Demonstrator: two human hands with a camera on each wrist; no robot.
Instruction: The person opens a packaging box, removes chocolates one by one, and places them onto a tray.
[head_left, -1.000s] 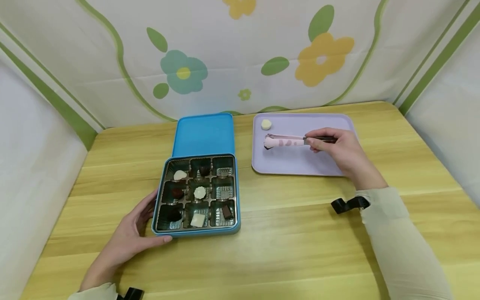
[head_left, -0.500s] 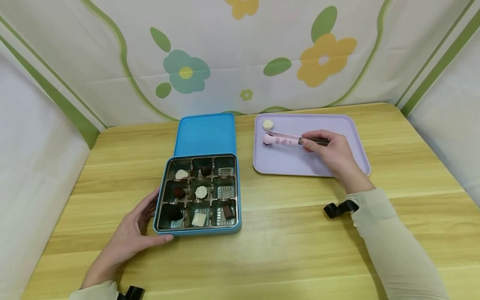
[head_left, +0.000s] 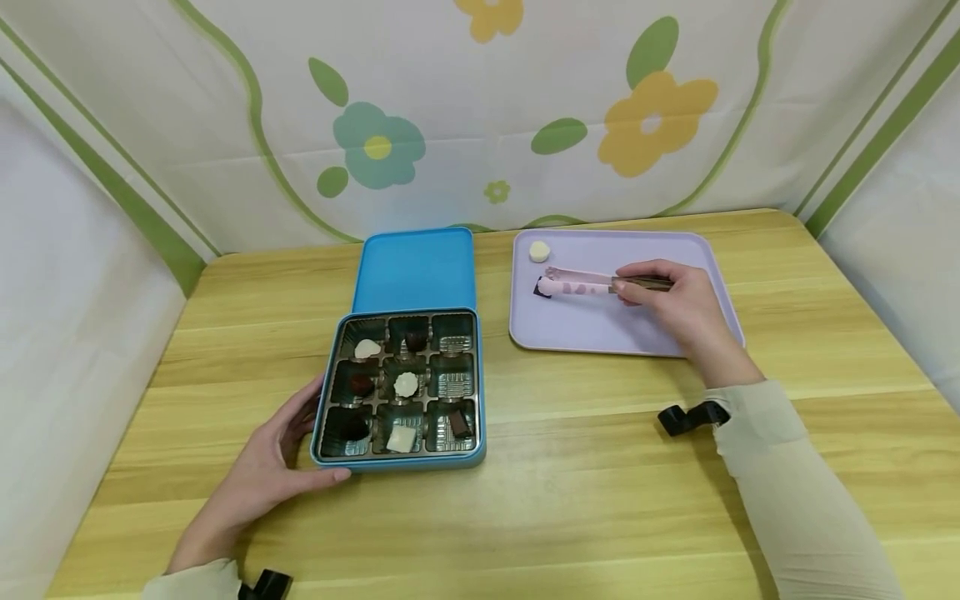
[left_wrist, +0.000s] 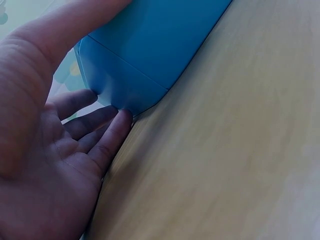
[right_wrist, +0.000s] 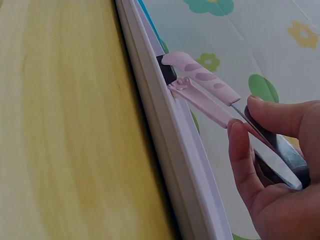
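My right hand [head_left: 675, 304] pinches pink paw-tipped tongs [head_left: 581, 285] above the lilac tray [head_left: 600, 329]. Their tips are slightly apart, beside a dark square chocolate [head_left: 540, 291]; in the right wrist view the tips touch the dark chocolate [right_wrist: 167, 70]. A white chocolate [head_left: 539, 252] lies behind it near the tray's far left corner. My left hand [head_left: 258, 475] rests against the near left corner of a blue chocolate box [head_left: 472, 457], thumb along its front. In the left wrist view fairly straight fingers [left_wrist: 112, 137] touch the box's side [left_wrist: 145, 50].
The box's divided insert holds several white and brown chocolates, including a white square [head_left: 401, 439]; its upper right and middle right compartments are bare. A blue lid [head_left: 416, 271] lies behind the box. A flowered curtain [head_left: 480, 100] backs the wooden table [head_left: 570, 500].
The tongs shifted slightly left, then back to the right, and more of the dark chocolate now shows past their tips. My left hand and the box stay put while the head view drifts slightly.
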